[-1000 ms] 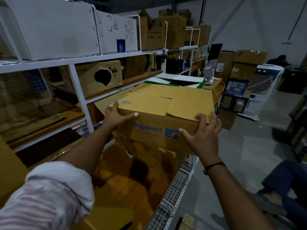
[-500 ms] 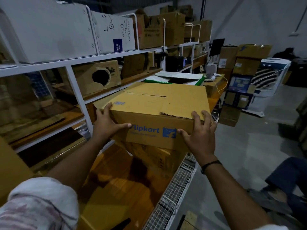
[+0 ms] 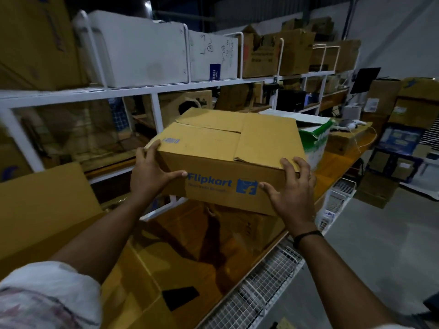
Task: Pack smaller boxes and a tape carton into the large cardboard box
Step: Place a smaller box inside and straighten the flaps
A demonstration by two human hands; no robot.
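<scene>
- Head view: my left hand (image 3: 148, 176) grips the near left corner of the Flipkart box (image 3: 225, 148), with my fingers wrapped round the side edge and my thumb flat along the front face beside the blue logo
- My right hand (image 3: 291, 193) holds the near right corner of the same box, fingers spread and hooked over the top edge, thumb pressed on the front face just right of the logo
- The box is closed, its top flaps folded shut and a little uneven, and it sits between my hands directly above a brown carton (image 3: 237, 229) on the wooden worktop (image 3: 337, 160); I cannot tell whether it rests on that carton or is lifted clear
- A large cardboard flap (image 3: 47, 198) stands at my left, near my rolled sleeve (image 3: 47, 300)
- Just behind the box on the right is a green-and-white carton (image 3: 316, 141)
- The white shelf rack (image 3: 152, 87) carries white cartons (image 3: 142, 51) on top and brown ones further along
- A white wire basket (image 3: 261, 295) hangs along the front edge of the worktop, below my right arm, which wears a dark wristband (image 3: 306, 235)
</scene>
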